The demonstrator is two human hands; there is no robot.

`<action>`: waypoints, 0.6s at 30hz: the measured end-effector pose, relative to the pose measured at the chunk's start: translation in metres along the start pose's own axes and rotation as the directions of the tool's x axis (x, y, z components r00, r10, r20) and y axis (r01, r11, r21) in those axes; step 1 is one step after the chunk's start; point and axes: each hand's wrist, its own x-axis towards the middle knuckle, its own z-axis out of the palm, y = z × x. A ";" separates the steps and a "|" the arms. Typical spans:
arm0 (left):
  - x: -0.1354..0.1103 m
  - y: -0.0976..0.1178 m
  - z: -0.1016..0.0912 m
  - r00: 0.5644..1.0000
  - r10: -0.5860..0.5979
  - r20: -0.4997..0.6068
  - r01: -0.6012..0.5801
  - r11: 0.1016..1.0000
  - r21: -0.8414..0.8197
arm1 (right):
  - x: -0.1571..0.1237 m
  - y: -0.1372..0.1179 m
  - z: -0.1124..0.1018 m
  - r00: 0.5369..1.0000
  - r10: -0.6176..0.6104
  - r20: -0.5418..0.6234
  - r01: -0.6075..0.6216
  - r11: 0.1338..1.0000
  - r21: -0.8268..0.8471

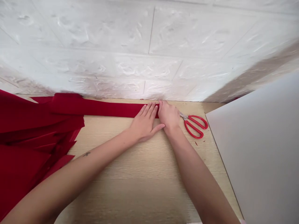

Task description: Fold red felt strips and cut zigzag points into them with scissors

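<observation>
In the head view, a long red strip (105,109) lies on the light wood counter (140,180). It runs along the foot of the white wall (149,46), which is at 12 o'clock. Both hands meet at the right end of the strip. The left hand (144,123) lies flat on it, palm down, with its fingers (149,110) straight and close together and the thumb sticking out toward the other hand. It looks like it presses the strip down so it lies smooth and does not slide. The right hand (168,115) touches the left one and sits right on the strip's end. Its fingers curl down and their tips are hidden, so I cannot tell if they pinch the end or just push on it. Red scissors (195,124) lie closed on the counter at 3 o'clock from the hands, just beside the right hand and easy to reach. A big pile of red sheets (28,140) lies at 9 o'clock, and the strip runs into it. A large white board (257,149) covers the counter's right side, at 4 o'clock.
</observation>
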 end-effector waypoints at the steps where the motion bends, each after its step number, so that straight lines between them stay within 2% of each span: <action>1: -0.001 -0.002 0.000 1.000 -0.016 -0.003 0.016 1.000 0.002 | 0.000 0.000 0.002 1.000 -0.002 -0.007 0.002 1.000 -0.003; 5: -0.010 -0.019 -0.008 0.997 -0.070 0.015 0.069 0.997 0.038 | -0.001 -0.001 0.005 0.999 0.000 -0.038 -0.001 1.000 -0.017; 8: -0.033 -0.044 -0.017 0.986 -0.166 0.027 0.164 0.985 0.045 | -0.003 -0.001 0.004 0.999 -0.005 -0.049 0.004 1.000 -0.021; 10: -0.054 -0.066 -0.020 0.954 -0.300 -0.010 0.300 0.953 0.035 | -0.003 -0.002 0.003 0.999 -0.009 -0.035 0.008 1.000 -0.014; 14: -0.091 -0.112 -0.023 0.848 -0.507 -0.157 0.514 0.858 0.004 | -0.001 -0.001 0.003 1.000 -0.014 -0.023 0.013 1.000 -0.025; 16: -0.099 -0.129 -0.025 0.809 -0.554 -0.200 0.562 0.827 -0.015 | -0.001 -0.001 0.004 0.999 -0.021 -0.027 0.020 0.999 -0.035; 18: -0.102 -0.141 -0.029 0.795 -0.547 -0.262 0.560 0.828 -0.029 | 0.000 -0.001 0.004 0.999 -0.021 -0.035 0.020 0.999 -0.045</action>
